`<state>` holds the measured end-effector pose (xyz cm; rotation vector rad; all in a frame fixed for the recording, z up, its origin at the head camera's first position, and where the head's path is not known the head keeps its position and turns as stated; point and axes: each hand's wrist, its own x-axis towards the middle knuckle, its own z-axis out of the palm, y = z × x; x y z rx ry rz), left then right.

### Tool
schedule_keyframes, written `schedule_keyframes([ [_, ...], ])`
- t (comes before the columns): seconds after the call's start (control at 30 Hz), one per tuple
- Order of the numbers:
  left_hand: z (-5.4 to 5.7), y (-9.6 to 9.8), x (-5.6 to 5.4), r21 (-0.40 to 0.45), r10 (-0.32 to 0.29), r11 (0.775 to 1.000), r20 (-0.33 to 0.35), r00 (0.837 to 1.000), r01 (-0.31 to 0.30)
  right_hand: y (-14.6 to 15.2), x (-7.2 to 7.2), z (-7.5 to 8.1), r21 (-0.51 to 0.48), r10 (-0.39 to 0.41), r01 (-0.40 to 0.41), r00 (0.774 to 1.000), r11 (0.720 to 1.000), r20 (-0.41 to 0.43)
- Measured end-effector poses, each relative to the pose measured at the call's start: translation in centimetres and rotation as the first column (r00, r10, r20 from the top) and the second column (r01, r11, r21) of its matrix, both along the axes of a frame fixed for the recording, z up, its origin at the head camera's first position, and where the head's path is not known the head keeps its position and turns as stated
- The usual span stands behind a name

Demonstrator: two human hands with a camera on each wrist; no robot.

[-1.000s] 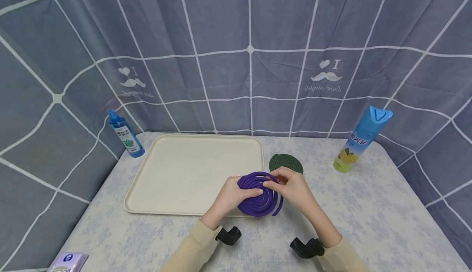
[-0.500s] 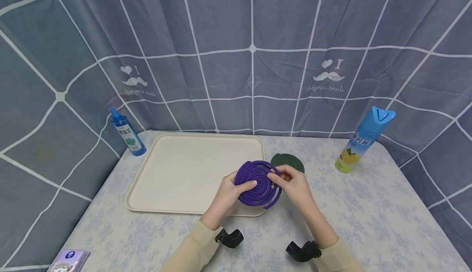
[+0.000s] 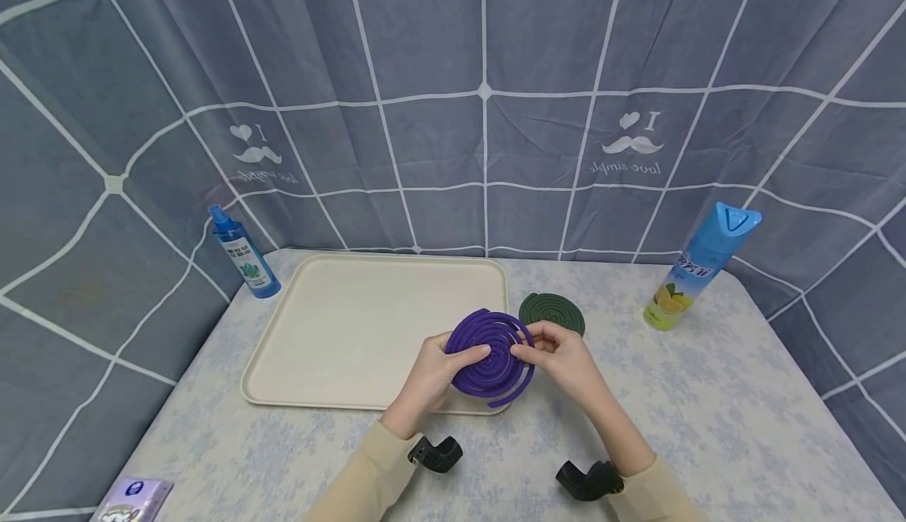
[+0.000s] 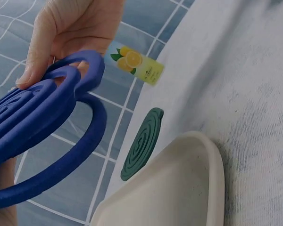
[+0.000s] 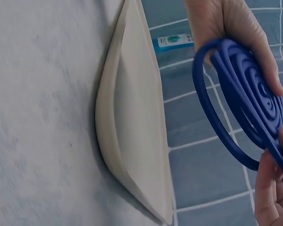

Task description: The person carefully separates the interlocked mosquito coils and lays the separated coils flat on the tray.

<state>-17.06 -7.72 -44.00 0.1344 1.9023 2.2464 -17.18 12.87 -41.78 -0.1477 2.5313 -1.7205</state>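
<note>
A flat purple spiral coil [image 3: 488, 373] is held up between both hands, above the tray's near right corner. Its outer turn hangs slightly apart from the rest, as the left wrist view shows. My left hand [image 3: 433, 369] grips the coil's left side, thumb across the front and the other fingers hidden behind. At the right edge, my right hand [image 3: 562, 357] pinches the outer turns between thumb and fingers. Behind the right hand, a green spiral coil [image 3: 552, 311] lies flat on the table, partly covered by that hand.
A cream tray [image 3: 354, 333] covers the table's left middle. A blue spray bottle [image 3: 244, 253] stands at the back left, and a blue and yellow can [image 3: 697, 266] at the back right. A purple packet [image 3: 134, 500] lies at the near left. Grey curtain [image 3: 425, 145] surrounds the table.
Both hands have raised the purple coil slightly and shifted it a little left. Its loose outer end has swung from the lower right round to the bottom.
</note>
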Motion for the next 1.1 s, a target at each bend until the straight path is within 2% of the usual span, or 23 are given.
schedule_keyframes([
  [0.23,0.0,-0.2,-0.2,-0.099,-0.061,0.993,0.012,0.998,0.062,0.3,-0.2,0.8,0.114,0.081,-0.077,0.996,0.99,-0.024],
  [0.4,-0.1,-0.2,-0.2,-0.226,-0.123,0.967,-0.012,0.992,0.117,0.2,-0.4,1.1,0.157,0.129,-0.117,0.99,0.981,-0.065],
  [0.47,-0.1,-0.2,-0.2,-0.267,-0.136,0.956,-0.028,0.99,0.124,0.0,-0.5,1.1,0.176,0.15,-0.132,0.984,0.976,-0.094],
  [0.57,-0.1,-0.2,0.0,-0.283,-0.134,0.952,-0.042,0.99,0.117,-0.1,-0.5,1.2,0.205,0.173,-0.145,0.977,0.968,-0.125],
  [0.73,-0.2,-0.1,-0.1,-0.27,-0.119,0.958,-0.057,0.991,0.099,-0.2,-0.5,1.2,0.207,0.17,-0.141,0.977,0.968,-0.13],
  [0.9,-0.5,0.2,0.0,-0.173,-0.081,0.982,-0.026,0.996,0.075,-0.5,-0.6,1.3,0.19,0.092,-0.07,0.99,0.979,-0.109],
  [1.0,-0.6,0.4,0.0,-0.11,-0.026,0.994,-0.009,1.0,0.025,-0.8,-0.7,1.3,0.153,0.035,-0.022,0.996,0.988,-0.082],
  [1.1,-0.5,0.6,0.0,-0.064,0.057,0.996,-0.005,0.998,-0.057,-0.9,-0.6,1.1,0.083,-0.008,0.012,0.999,0.996,-0.048],
])
